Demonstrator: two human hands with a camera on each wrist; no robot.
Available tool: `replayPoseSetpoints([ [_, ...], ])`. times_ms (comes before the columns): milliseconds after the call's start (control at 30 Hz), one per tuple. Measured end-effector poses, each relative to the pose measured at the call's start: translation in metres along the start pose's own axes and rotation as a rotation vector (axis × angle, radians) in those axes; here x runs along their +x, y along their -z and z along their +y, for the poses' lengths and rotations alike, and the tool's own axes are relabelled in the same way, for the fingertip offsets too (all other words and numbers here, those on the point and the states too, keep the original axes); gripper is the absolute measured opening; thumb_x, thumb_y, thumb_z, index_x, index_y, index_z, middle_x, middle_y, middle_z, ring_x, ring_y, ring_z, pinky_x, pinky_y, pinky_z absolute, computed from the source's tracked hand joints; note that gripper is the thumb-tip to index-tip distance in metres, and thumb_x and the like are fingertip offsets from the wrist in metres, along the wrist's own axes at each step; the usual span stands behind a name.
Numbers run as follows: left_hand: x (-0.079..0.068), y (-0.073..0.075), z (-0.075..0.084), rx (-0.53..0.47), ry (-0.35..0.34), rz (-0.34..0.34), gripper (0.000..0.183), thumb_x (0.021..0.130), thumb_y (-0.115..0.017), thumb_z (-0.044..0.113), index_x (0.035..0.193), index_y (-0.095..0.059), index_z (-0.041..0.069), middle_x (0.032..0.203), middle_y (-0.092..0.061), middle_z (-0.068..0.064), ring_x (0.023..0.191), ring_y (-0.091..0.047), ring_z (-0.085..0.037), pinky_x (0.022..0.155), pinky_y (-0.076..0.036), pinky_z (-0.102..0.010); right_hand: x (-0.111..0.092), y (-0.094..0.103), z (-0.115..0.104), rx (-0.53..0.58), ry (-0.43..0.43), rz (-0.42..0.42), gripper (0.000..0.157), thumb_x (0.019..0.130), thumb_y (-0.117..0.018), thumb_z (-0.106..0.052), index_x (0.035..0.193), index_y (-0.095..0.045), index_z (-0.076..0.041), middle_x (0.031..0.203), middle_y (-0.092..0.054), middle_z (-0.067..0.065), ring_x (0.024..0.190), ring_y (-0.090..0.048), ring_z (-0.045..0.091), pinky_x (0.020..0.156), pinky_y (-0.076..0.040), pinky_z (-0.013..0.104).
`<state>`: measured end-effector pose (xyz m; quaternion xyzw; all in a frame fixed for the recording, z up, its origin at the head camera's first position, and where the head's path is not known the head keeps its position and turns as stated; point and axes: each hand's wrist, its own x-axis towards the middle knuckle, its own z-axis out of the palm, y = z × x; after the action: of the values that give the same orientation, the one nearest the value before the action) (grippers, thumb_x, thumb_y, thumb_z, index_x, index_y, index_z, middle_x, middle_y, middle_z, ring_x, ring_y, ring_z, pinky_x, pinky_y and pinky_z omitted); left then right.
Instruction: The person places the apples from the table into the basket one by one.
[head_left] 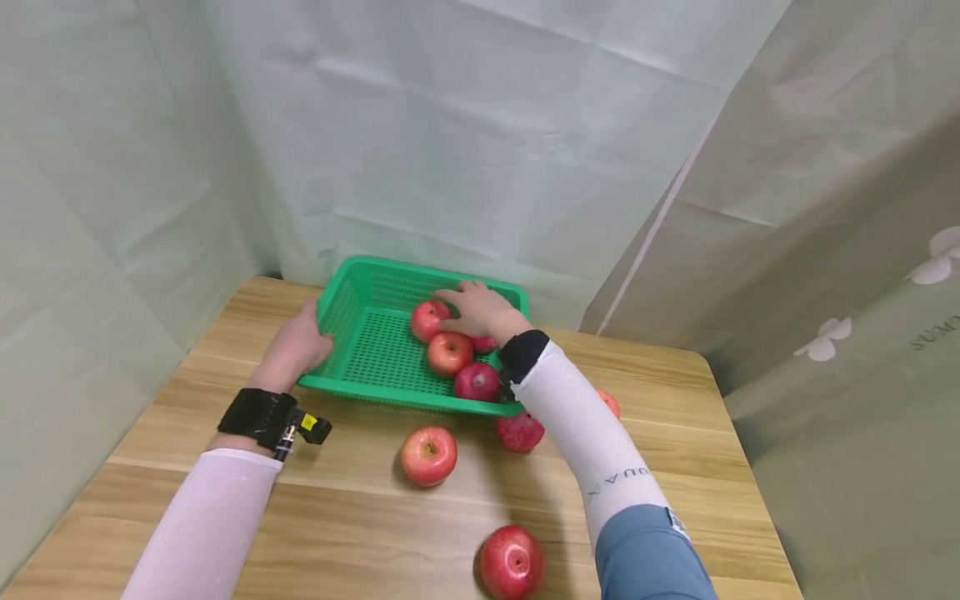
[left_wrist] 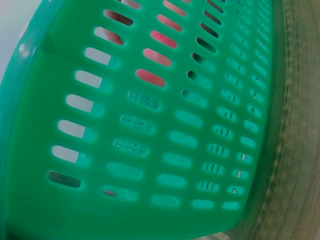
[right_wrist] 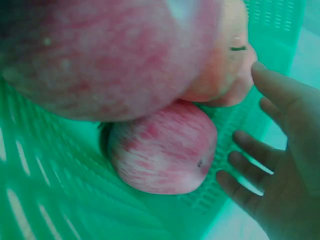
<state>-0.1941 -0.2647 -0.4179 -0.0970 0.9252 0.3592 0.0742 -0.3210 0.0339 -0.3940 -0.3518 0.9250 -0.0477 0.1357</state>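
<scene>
A green plastic basket with slotted walls stands on the table, several red apples gathered in its right half. My left hand grips the basket's left rim, thumb over the edge; the left wrist view shows only the slotted wall close up. Over the apples, my right hand reaches into the basket with fingers spread, holding nothing. Its thumb is close to an apple at the back. Another apple and a darker one lie nearer the front. In the right wrist view, one apple lies beside the loosely extended fingers.
On the wooden table, one apple lies before the basket and another nearer me. A dark red apple sits by the basket's front right corner. My right arm partly hides a further apple. Pale curtains surround the table.
</scene>
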Motion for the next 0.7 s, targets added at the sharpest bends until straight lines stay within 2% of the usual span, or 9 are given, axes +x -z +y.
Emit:
replayPoseSetpoints([
  [233, 0.003, 0.001, -0.001, 0.006, -0.016, -0.001, 0.073, 0.107, -0.046, 0.012, 0.166, -0.008, -0.007, 0.142, -0.046, -0.043, 0.106, -0.057, -0.047, 0.081, -0.05, -0.052, -0.01, 0.01, 0.006, 0.026, -0.006, -0.048, 0.068, 0.107, -0.062, -0.05, 0.168, -0.038, -0.03, 0.166, -0.038, 0.015, 0.154, -0.032, 0.04, 0.118, -0.039, 0.052],
  [467, 0.006, 0.002, -0.003, 0.001, -0.034, 0.0, 0.074, 0.106, -0.048, 0.011, 0.166, -0.009, -0.008, 0.139, -0.048, -0.043, 0.103, -0.059, -0.046, 0.079, -0.051, -0.05, -0.015, 0.018, 0.007, 0.041, -0.015, -0.043, 0.067, 0.107, -0.062, -0.048, 0.168, -0.038, -0.03, 0.168, -0.036, 0.015, 0.155, -0.028, 0.044, 0.119, -0.036, 0.056],
  [700, 0.007, 0.001, -0.005, -0.016, -0.033, -0.001, 0.074, 0.107, -0.047, 0.011, 0.166, -0.007, -0.007, 0.141, -0.046, -0.043, 0.105, -0.058, -0.047, 0.081, -0.051, -0.051, -0.024, 0.027, 0.014, 0.109, 0.036, -0.009, 0.067, 0.106, -0.063, -0.045, 0.167, -0.041, -0.027, 0.165, -0.041, 0.014, 0.154, -0.032, 0.038, 0.121, -0.034, 0.053],
])
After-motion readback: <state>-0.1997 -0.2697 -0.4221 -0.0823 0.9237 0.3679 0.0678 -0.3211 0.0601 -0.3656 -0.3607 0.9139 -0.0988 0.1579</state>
